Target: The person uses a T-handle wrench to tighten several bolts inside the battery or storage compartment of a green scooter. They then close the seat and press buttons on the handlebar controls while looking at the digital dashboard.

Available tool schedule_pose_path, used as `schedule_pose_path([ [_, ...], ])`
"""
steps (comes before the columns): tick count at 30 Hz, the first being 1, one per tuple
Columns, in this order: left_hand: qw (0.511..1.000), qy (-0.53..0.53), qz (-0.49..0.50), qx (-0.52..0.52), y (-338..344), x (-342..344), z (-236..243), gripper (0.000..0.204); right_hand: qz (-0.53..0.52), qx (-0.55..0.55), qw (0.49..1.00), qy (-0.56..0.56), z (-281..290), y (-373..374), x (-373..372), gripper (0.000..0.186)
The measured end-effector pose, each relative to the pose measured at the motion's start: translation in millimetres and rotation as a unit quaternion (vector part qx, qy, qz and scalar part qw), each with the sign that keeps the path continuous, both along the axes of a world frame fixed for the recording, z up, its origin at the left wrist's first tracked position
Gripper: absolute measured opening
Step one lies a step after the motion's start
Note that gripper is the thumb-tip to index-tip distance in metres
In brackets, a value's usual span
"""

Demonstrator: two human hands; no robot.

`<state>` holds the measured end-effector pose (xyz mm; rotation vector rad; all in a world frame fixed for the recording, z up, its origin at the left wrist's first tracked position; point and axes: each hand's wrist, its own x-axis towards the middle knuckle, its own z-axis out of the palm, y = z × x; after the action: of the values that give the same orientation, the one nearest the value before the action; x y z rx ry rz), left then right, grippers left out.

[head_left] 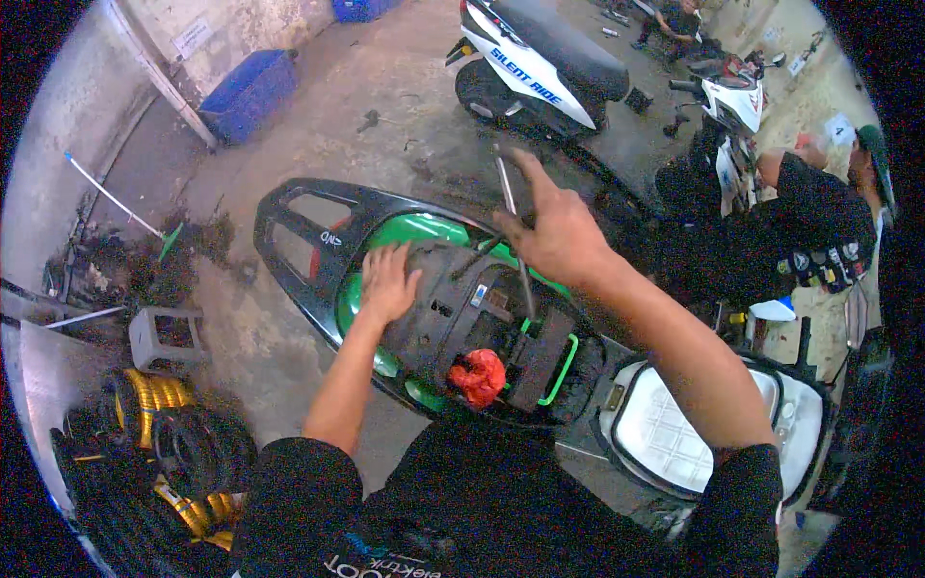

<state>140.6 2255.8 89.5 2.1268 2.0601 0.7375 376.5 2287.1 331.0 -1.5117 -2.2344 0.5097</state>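
Note:
In front of me is a scooter with black and green body panels (414, 229) and its seat area uncovered. My left hand (385, 284) rests with spread fingers on a dusty dark inner cover (429, 303) near the tail. My right hand (559, 231) is closed around a long slim metal tool (507, 183), whose exact kind I cannot make out. Its shaft runs down beside the inner compartment; the tip is hard to see. A crumpled red cloth (479, 377) lies on the scooter, beside a bright green metal loop (561, 371).
A white scooter (535, 77) stands ahead. At the right, a person in black (819, 222) sits close by a white motorbike (737, 101); another person (679, 21) is farther back. Tyres (188, 448), a grey stool (162, 337), a broom (116, 196) and a blue bin (252, 94) are at left.

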Motion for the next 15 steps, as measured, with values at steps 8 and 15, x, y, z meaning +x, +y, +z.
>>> schedule_pose_path([
  [8,1.000,0.017,0.000,-0.003,-4.8,0.0,-6.0,0.040,0.292,-0.079,0.953,0.008,10.1,14.6,24.6,0.041],
  [15,1.000,0.004,0.014,0.022,-4.2,-2.6,-7.7,0.039,0.105,0.030,0.962,-0.250,7.9,10.0,0.3,0.033],
])
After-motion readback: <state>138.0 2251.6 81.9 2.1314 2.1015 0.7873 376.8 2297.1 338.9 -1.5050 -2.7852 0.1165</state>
